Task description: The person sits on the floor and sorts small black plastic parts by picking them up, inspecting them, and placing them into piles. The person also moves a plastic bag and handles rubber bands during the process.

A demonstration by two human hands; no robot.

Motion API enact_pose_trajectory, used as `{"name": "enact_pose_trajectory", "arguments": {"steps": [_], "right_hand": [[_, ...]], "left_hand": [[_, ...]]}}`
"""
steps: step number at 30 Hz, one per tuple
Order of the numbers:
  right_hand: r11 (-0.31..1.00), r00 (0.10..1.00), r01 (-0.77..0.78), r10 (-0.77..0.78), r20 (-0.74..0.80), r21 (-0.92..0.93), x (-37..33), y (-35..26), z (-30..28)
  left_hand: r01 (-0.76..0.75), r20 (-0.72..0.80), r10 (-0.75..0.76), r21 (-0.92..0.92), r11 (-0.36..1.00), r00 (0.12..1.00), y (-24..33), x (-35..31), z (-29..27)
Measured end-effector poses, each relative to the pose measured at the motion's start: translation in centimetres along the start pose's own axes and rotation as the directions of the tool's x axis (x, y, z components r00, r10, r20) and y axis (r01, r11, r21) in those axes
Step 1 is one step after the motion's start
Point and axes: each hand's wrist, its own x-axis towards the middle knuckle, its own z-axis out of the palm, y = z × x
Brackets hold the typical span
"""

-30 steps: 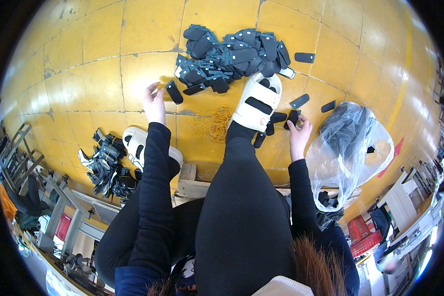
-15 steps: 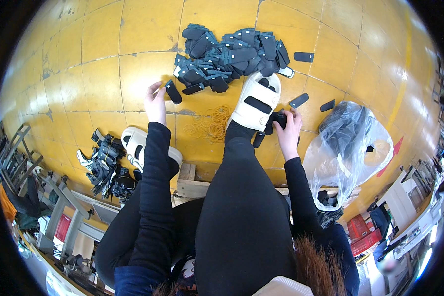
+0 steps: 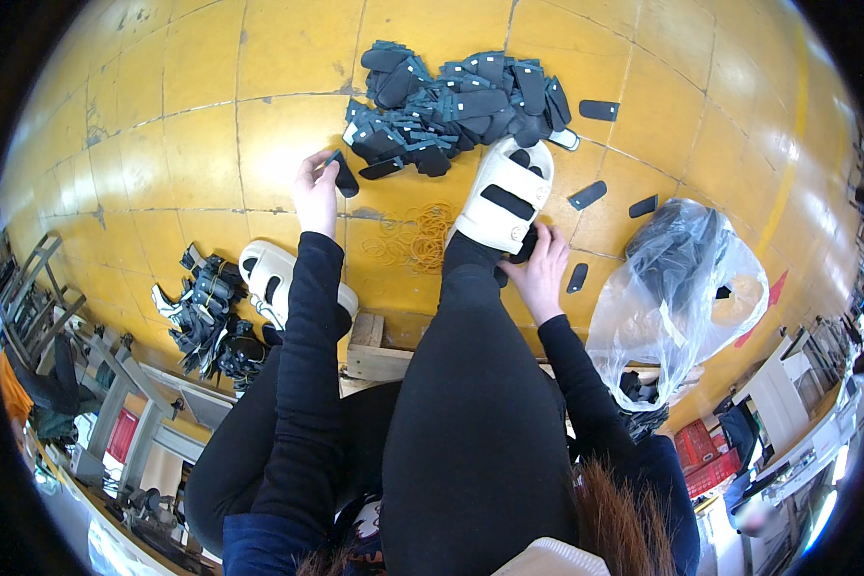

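My left hand [image 3: 315, 200] pinches the upper end of a dark oblong pad [image 3: 347, 180], which stays close to the yellow floor. My right hand [image 3: 541, 273] is closed around a dark pad [image 3: 525, 247] beside my white sandal [image 3: 497, 199]; fingers and sandal hide part of it. Ahead of the sandal spreads a large heap of similar flat pads [image 3: 470, 104], dark with teal edges and small white marks. Between my left hand and the sandal lies a loose tangle of yellow rubber bands [image 3: 411, 240].
Single pads [image 3: 599, 110] lie scattered to the right. A clear plastic bag [image 3: 677, 278] with dark contents sits at the right. Bundled dark pieces [image 3: 208, 317] lie beside my other white sandal [image 3: 267, 274]. Wooden boards [image 3: 379, 360] are below me; metal frames [image 3: 130, 394] stand at left.
My left hand has closed on the end of the pad beside it. The right hand has drawn nearer to me and left, against the sandal, leaving a pad visible on its right.
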Motion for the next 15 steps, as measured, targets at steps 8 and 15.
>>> {"name": "enact_pose_trajectory", "arguments": {"steps": [8,15], "right_hand": [[0.968,0.976,-0.205,0.190,0.105,0.148,-1.5,0.3,2.5],[0.933,0.983,-0.183,0.170,0.069,0.311,-2.1,-0.1,3.4]], "left_hand": [[0.010,0.098,-0.002,-0.087,0.996,0.995,0.3,-0.2,1.0],[0.040,0.177,-0.023,-0.096,0.995,0.984,0.1,-0.4,1.1]]}}
